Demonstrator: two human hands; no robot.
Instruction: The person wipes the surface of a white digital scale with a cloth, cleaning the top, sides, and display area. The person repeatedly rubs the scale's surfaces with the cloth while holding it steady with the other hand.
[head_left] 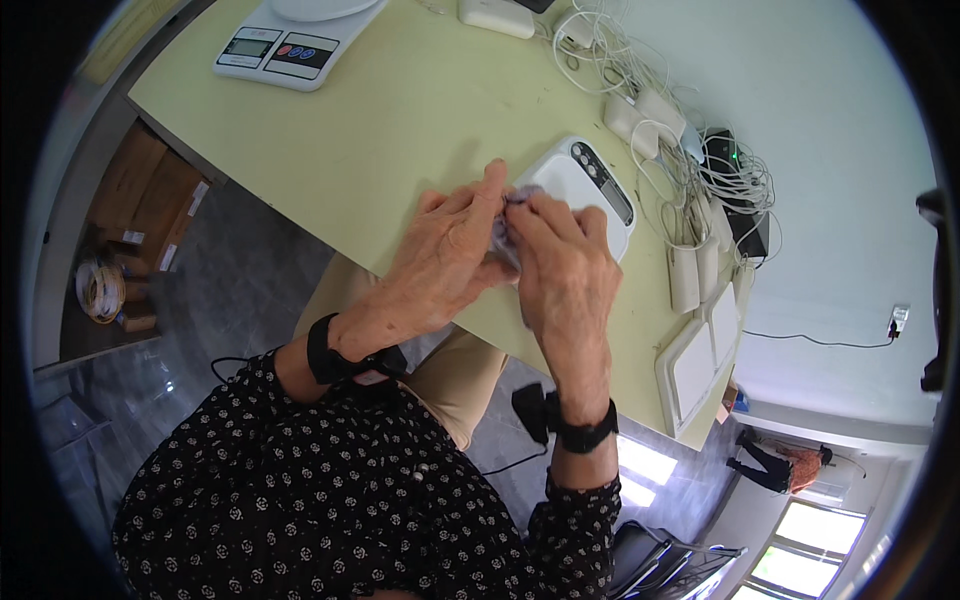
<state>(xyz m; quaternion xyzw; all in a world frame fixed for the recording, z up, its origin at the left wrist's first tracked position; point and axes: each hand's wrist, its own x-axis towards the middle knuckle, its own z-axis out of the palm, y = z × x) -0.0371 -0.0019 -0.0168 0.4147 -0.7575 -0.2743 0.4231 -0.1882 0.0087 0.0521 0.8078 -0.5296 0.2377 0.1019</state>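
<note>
A small crumpled greyish-purple bundle point(502, 238), thin like film or cloth, is held between my two hands above the near edge of the table. My left hand point(447, 245) closes on its left side, one finger sticking up. From the other side my right hand point(568, 262) pinches its top with curled fingers. Most of the bundle is hidden by the hands, so its exact kind cannot be made out. Just beyond my right hand lies a flat white digital scale point(575, 185) with a dark display and round buttons.
Another white scale point(290, 45) stands at the far left of the pale green table point(400, 110). Tangled white cables and adapters point(650, 115) run along the wall side. White flat panels point(700, 350) lie at the right end. Below left is a shelf with cardboard boxes point(135, 190). A person point(790, 467) is in the background.
</note>
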